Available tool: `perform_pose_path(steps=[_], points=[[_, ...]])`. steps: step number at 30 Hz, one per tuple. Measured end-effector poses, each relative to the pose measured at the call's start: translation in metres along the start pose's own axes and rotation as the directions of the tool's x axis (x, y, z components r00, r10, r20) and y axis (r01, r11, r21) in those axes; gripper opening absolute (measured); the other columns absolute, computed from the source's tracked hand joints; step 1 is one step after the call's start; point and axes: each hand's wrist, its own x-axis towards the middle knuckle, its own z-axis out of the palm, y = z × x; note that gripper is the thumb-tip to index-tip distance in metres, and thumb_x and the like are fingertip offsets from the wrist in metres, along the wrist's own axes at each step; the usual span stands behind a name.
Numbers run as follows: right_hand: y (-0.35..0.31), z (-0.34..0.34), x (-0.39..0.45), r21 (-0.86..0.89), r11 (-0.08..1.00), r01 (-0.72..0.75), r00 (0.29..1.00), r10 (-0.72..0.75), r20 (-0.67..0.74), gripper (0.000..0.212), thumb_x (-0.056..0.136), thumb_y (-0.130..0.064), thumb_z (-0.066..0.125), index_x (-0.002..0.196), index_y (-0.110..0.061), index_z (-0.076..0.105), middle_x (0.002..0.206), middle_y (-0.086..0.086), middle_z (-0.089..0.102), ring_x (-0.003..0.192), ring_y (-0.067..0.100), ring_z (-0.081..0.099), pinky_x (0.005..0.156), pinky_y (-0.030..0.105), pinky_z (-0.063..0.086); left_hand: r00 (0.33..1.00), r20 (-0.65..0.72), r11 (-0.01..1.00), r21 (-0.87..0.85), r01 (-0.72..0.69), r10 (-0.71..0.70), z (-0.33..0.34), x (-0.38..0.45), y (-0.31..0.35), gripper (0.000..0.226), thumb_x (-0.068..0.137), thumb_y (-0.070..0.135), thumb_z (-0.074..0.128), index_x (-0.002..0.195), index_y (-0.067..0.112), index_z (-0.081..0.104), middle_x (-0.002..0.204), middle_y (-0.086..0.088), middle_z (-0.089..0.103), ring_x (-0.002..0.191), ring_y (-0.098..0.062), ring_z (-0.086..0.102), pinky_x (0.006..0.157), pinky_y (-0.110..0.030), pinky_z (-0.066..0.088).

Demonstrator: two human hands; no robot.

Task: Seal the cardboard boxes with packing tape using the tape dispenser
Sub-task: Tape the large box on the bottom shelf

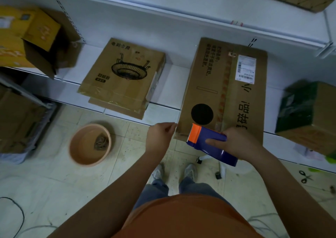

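Note:
A tall brown cardboard box [240, 99] with black print, a black round spot and a white label lies on the low white shelf [174, 74]. Its near end overhangs the shelf edge. My right hand [236, 143] grips a blue tape dispenser [211, 143] with an orange serrated head, held at the box's near left corner. My left hand [161, 136] pinches the clear tape end just left of that corner. A second, flatter box [121, 75] with a drawing of a round rack lies further left on the shelf, with clear tape across it.
An open yellow box [36, 37] sits at the shelf's left end and a green-and-brown box [309, 114] at the right. A pink basin [90, 144] stands on the tiled floor. Scissors [305, 176] lie on the floor at right. A crate of cardboard [20, 125] is at far left.

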Motion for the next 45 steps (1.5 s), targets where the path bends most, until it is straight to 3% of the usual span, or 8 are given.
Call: perform_pose_path(steps=[5,9,13,20,28,32,35,45], points=[[-0.001,0.001,-0.002,-0.006,1.000,0.002,1.000,-0.002,0.004,0.063,0.076,-0.078,0.054,0.059,-0.018,0.045,0.051,-0.001,0.045,0.046,0.013,0.044,0.051,0.028,0.032,0.992,0.059,0.994,-0.014,0.110,-0.109,0.017,-0.008,0.002,0.024,0.096,0.034,0.064,0.101,0.016,0.079,0.077,0.004,0.072,0.058,0.003,0.053,0.055,-0.002,0.035],[-0.006,0.002,-0.006,-0.048,0.999,-0.003,1.000,0.002,-0.009,0.059,0.080,-0.075,0.054,0.062,-0.020,0.045,0.054,-0.003,0.047,0.048,0.013,0.046,0.052,0.026,0.034,0.964,0.149,0.975,-0.007,0.222,-0.219,0.019,-0.001,0.008,0.032,0.096,0.035,0.062,0.079,0.012,0.077,0.061,0.001,0.063,0.051,-0.002,0.049,0.051,-0.011,0.035],[-0.010,0.005,-0.011,-0.070,0.998,0.008,1.000,-0.008,0.002,0.052,0.082,-0.073,0.053,0.067,-0.023,0.048,0.062,-0.003,0.054,0.054,0.012,0.052,0.052,0.023,0.035,0.938,0.221,0.964,0.039,0.264,-0.266,0.011,0.006,0.011,0.051,0.097,0.030,0.060,0.050,0.017,0.045,0.048,0.003,0.039,0.046,-0.007,0.037,0.047,-0.024,0.028],[-0.012,0.008,-0.015,-0.162,0.987,-0.011,0.998,0.001,-0.059,0.052,0.083,-0.075,0.050,0.075,-0.024,0.052,0.072,-0.001,0.062,0.065,0.015,0.061,0.061,0.029,0.049,0.935,0.248,0.965,-0.013,0.264,-0.252,0.014,0.010,0.006,0.046,0.100,0.031,0.058,0.060,0.008,0.057,0.047,0.004,0.038,0.045,-0.007,0.037,0.047,-0.024,0.028],[-0.007,0.016,-0.015,-0.111,0.994,-0.023,0.998,0.016,-0.067,0.047,0.081,-0.074,0.052,0.077,-0.027,0.052,0.072,-0.002,0.060,0.064,0.013,0.059,0.059,0.028,0.047,0.933,0.155,0.869,0.439,0.229,-0.324,0.011,0.013,-0.004,0.065,0.086,0.074,0.050,0.073,0.013,0.067,0.058,0.002,0.068,0.053,-0.009,0.066,0.059,-0.026,0.056],[-0.005,0.013,-0.014,-0.111,0.994,0.006,0.998,-0.013,-0.065,0.050,0.083,-0.073,0.052,0.069,-0.024,0.050,0.066,0.000,0.058,0.058,0.015,0.057,0.053,0.026,0.041,0.838,0.304,0.891,0.113,0.441,-0.453,0.014,0.018,0.014,0.048,0.096,0.043,0.062,0.076,0.000,0.074,0.055,-0.003,0.069,0.046,-0.010,0.066,0.054,-0.022,0.058],[-0.004,0.011,-0.013,-0.113,0.993,0.044,0.997,-0.051,-0.062,0.056,0.082,-0.074,0.052,0.068,-0.020,0.049,0.063,0.002,0.056,0.056,0.017,0.055,0.053,0.030,0.040,0.710,0.414,0.721,-0.165,0.673,-0.569,0.018,0.009,0.035,0.037,0.100,0.024,0.060,0.082,-0.007,0.068,0.058,-0.014,0.068,0.042,-0.015,0.064,0.036,-0.018,0.046],[0.004,0.014,-0.007,-0.196,0.971,0.140,0.983,-0.160,-0.088,0.062,0.082,-0.078,0.047,0.081,-0.016,0.055,0.070,0.002,0.058,0.063,0.018,0.060,0.056,0.031,0.047,0.686,0.334,0.634,-0.265,0.726,-0.646,0.040,-0.004,0.057,0.044,0.107,0.043,0.033,0.093,0.010,0.060,0.086,-0.009,0.066,0.084,-0.022,0.062,0.081,-0.034,0.052]])
